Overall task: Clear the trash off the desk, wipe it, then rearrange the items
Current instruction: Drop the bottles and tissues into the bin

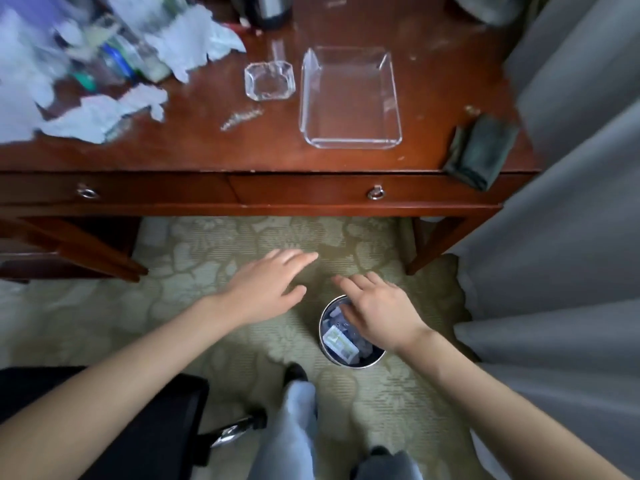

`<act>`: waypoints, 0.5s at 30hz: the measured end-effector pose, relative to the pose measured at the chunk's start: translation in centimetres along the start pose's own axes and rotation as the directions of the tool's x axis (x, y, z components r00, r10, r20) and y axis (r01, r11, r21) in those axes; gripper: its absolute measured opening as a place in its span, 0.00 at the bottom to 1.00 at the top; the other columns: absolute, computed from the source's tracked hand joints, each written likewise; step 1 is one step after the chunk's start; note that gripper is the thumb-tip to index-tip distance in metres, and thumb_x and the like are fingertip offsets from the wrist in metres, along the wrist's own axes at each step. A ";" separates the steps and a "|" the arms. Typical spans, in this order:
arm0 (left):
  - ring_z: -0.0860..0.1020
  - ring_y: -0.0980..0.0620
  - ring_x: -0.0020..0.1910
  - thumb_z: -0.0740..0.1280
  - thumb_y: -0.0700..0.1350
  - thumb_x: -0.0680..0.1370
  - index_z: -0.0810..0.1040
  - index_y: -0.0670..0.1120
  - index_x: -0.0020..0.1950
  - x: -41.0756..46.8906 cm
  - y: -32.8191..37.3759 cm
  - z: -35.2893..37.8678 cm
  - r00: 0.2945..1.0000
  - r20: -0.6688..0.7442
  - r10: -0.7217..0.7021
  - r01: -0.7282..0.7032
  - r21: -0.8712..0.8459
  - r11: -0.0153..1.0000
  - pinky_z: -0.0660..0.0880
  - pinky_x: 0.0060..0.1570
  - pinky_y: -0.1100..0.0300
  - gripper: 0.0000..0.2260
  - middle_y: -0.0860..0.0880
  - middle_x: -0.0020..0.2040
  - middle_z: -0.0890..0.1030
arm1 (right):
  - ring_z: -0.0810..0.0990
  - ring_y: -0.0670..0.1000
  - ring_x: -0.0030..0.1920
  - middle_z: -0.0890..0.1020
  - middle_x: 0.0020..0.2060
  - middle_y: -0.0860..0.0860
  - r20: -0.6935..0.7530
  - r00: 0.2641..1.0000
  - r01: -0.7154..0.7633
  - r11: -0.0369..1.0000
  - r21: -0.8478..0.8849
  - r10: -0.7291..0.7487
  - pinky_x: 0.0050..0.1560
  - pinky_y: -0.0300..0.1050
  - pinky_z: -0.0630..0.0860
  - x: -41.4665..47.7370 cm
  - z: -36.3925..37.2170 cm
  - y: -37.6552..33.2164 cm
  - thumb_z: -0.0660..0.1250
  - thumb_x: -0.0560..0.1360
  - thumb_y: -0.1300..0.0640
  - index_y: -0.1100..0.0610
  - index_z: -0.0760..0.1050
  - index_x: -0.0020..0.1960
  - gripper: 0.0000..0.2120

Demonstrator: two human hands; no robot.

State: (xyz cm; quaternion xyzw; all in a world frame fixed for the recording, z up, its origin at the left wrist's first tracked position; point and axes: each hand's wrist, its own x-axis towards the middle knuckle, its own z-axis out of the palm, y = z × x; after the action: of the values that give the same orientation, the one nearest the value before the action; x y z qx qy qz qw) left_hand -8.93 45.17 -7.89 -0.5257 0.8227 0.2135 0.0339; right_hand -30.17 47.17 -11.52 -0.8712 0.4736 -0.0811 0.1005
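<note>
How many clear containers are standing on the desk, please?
2. A small glass dish sits near the middle of the desk, and a larger clear rectangular tray lies just right of it. The blurred clutter at far left may hide more.

The counter (433,81) is glossy reddish wood, carrying a clear plastic tray (394,109), crumpled paper (100,119) and dark matt cloth (481,150).

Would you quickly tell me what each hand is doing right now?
Left hand: open, fingers spread, holding nothing, above the carpet.
Right hand: open, holding nothing, over the trash bin.
</note>
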 end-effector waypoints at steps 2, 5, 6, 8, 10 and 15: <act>0.59 0.54 0.71 0.57 0.52 0.79 0.53 0.54 0.76 -1.2 -0.6 -2.9 0.999 0.010 -0.030 0.030 -0.026 0.999 0.63 0.66 0.54 0.25 0.53 0.74 0.60 | 0.79 0.53 0.39 0.80 0.39 0.48 0.001 1.000 -0.025 1.000 -0.012 0.025 0.31 0.43 0.76 1.5 -2.5 -1.7 0.54 0.69 0.48 0.51 0.70 0.58 0.19; 0.59 0.53 0.72 0.56 0.52 0.80 0.52 0.55 0.76 -2.5 -1.9 -6.6 0.998 -0.008 -0.060 0.060 -0.018 0.998 0.65 0.65 0.53 0.25 0.54 0.74 0.59 | 0.79 0.52 0.39 0.80 0.39 0.48 -0.012 0.999 -0.042 0.997 -0.062 0.041 0.29 0.43 0.76 4.2 -5.5 -4.0 0.55 0.69 0.48 0.52 0.73 0.58 0.20; 0.59 0.53 0.72 0.56 0.52 0.80 0.53 0.54 0.76 -2.8 -2.5 -7.6 0.998 -0.019 -0.067 0.067 -0.015 0.998 0.65 0.65 0.53 0.25 0.53 0.74 0.59 | 0.79 0.52 0.39 0.80 0.38 0.47 -0.018 0.999 -0.045 0.996 -0.080 0.044 0.29 0.43 0.76 5.2 -6.3 -4.6 0.55 0.69 0.48 0.52 0.75 0.57 0.21; 0.60 0.53 0.71 0.56 0.52 0.80 0.54 0.53 0.76 -2.9 -3.9 -9.2 0.996 -0.040 -0.074 0.074 -0.016 0.997 0.65 0.63 0.54 0.25 0.53 0.74 0.60 | 0.80 0.53 0.38 0.80 0.37 0.48 -0.030 0.998 -0.056 0.994 -0.098 0.054 0.29 0.43 0.75 7.3 -7.3 -5.5 0.57 0.68 0.49 0.53 0.77 0.57 0.20; 0.61 0.52 0.70 0.56 0.52 0.80 0.54 0.52 0.76 -2.6 -5.3 -10.5 0.995 -0.054 -0.078 0.078 -0.011 0.997 0.66 0.62 0.54 0.25 0.52 0.73 0.61 | 0.80 0.54 0.39 0.80 0.38 0.49 -0.032 0.996 -0.086 0.992 -0.093 0.083 0.28 0.44 0.76 9.5 -8.0 -6.1 0.60 0.68 0.50 0.54 0.77 0.56 0.19; 0.62 0.52 0.69 0.56 0.52 0.80 0.54 0.52 0.76 -1.0 -9.3 -13.4 0.991 -0.081 -0.108 0.110 0.021 0.994 0.69 0.59 0.54 0.25 0.52 0.73 0.62 | 0.76 0.58 0.52 0.79 0.50 0.53 0.053 0.995 -0.077 0.996 -0.051 0.080 0.45 0.52 0.77 15.1 -8.2 -6.9 0.64 0.73 0.53 0.55 0.69 0.67 0.22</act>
State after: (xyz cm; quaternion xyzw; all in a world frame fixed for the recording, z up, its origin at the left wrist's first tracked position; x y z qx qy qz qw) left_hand 1.91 37.51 1.63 -0.5775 0.7961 0.1798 0.0192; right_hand -18.43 37.29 -1.14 -0.8561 0.5063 -0.0414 0.0950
